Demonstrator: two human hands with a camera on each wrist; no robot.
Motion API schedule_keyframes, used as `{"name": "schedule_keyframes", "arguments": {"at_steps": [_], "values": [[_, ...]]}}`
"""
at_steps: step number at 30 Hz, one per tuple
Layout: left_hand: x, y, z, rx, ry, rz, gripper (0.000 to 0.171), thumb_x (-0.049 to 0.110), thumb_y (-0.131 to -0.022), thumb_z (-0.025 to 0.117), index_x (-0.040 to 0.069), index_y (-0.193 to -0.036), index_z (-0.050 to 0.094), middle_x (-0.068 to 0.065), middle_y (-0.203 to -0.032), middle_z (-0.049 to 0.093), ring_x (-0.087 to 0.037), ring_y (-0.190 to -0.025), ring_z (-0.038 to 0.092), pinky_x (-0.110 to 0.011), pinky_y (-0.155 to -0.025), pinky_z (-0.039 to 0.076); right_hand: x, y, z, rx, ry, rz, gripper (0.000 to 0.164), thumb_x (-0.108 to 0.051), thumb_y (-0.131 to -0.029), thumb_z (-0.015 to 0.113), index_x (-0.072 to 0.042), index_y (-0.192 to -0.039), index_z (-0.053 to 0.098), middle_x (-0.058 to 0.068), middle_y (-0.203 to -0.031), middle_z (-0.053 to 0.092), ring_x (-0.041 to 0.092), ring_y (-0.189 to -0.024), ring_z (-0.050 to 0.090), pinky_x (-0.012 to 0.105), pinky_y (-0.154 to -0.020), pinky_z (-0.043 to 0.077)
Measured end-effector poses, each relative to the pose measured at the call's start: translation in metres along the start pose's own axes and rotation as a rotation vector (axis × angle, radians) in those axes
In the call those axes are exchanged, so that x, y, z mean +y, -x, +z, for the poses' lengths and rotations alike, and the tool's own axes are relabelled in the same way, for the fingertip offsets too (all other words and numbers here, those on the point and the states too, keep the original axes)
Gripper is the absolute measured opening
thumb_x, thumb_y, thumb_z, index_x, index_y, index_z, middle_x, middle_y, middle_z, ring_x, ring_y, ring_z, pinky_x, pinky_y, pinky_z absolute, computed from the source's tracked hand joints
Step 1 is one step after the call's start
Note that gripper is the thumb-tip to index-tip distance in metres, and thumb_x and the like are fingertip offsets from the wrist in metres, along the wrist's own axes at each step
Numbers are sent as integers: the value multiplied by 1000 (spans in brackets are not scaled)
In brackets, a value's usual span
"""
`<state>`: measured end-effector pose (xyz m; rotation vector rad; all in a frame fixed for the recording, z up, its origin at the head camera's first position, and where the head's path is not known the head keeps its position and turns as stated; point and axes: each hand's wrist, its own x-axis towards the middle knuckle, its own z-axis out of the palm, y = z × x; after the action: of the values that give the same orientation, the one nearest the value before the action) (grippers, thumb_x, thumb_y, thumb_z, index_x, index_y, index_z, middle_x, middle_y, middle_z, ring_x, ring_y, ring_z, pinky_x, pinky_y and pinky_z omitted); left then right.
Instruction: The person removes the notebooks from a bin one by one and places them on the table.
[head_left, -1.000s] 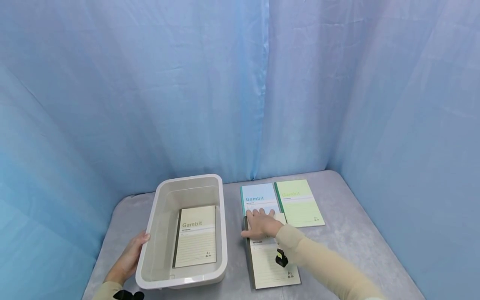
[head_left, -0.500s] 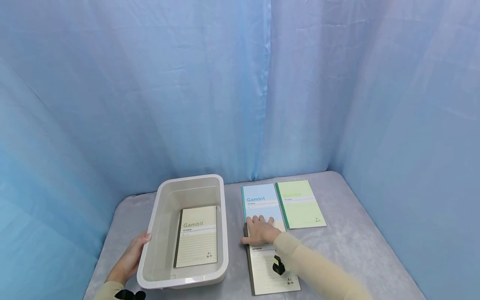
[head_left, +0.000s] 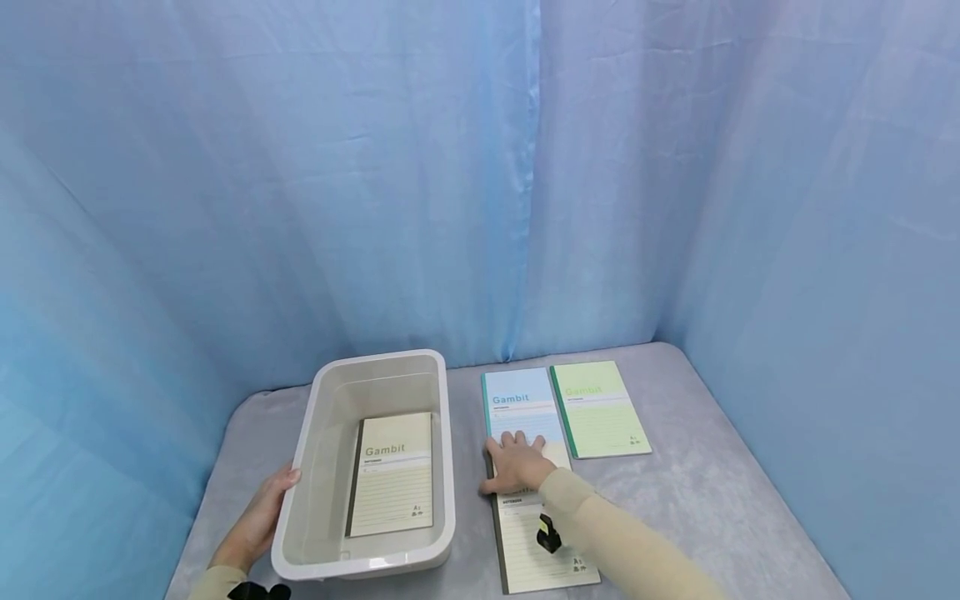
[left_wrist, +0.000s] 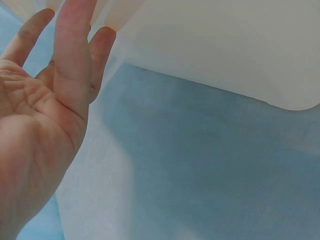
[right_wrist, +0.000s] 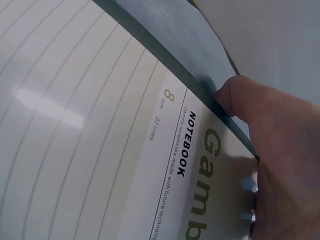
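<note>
My left hand (head_left: 258, 517) grips a light grey plastic bin (head_left: 449, 450) on its left side, thumb at the rim and fingers against the outer wall (left_wrist: 215, 45). Inside the bin lies a cream notebook (head_left: 397, 492) with a dark spine. Right of the bin, my right hand (head_left: 516, 467) holds another cream notebook (head_left: 521, 550) by its upper left part. In the right wrist view the thumb (right_wrist: 237, 97) bends against that notebook's spine, while the fingers are mostly hidden. The upper end of this notebook overlaps a blue notebook (head_left: 517, 404).
A green notebook (head_left: 603, 417) lies to the right of the blue one. Grey cloth covers the table (head_left: 712, 508). Blue curtains (head_left: 375, 183) hang at the back and both sides.
The right hand and its cream notebook have shifted slightly toward me, so more of the blue notebook shows. The left hand and the bin hold their place.
</note>
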<state>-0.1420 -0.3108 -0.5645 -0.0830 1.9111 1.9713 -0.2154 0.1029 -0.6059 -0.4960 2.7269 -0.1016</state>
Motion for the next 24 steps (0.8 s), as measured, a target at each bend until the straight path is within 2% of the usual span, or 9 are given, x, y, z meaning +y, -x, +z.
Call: {"name": "schedule_keyframes", "arguments": {"at_steps": [4, 11, 16, 24], "values": [[1, 0, 0, 2, -2, -2, 70, 40, -107, 32, -4, -157, 11, -5, -114, 66, -19, -101, 66, -34, -84, 56, -1, 2, 0, 15, -6, 2, 72, -65, -83, 70, -20, -137, 51, 14, -128, 51, 36, -117, 47, 73, -97, 32], [0, 0, 1, -6, -2, 11, 70, 40, -107, 31, -4, -157, 10, -6, -115, 65, -20, -102, 66, -34, -85, 55, 3, 6, 2, 45, -15, -16, 65, -64, -86, 67, -19, -131, 50, 10, -116, 46, 30, -101, 39, 69, -90, 34], [0, 0, 2, 13, 0, -3, 71, 40, -106, 32, -4, -158, 10, -6, -114, 65, -19, -102, 66, -34, -84, 56, 7, 7, 6, 65, -14, -33, 65, -62, -87, 66, -18, -132, 49, 8, -116, 43, 29, -104, 37, 67, -88, 36], [3, 0, 1, 22, -11, -33, 72, 42, -107, 31, -2, -159, 9, -5, -115, 65, -19, -102, 66, -34, -84, 55, 9, 10, 9, 119, -30, -89, 62, -57, -88, 68, -23, -137, 52, 3, -108, 39, 25, -97, 33, 51, -74, 34]]}}
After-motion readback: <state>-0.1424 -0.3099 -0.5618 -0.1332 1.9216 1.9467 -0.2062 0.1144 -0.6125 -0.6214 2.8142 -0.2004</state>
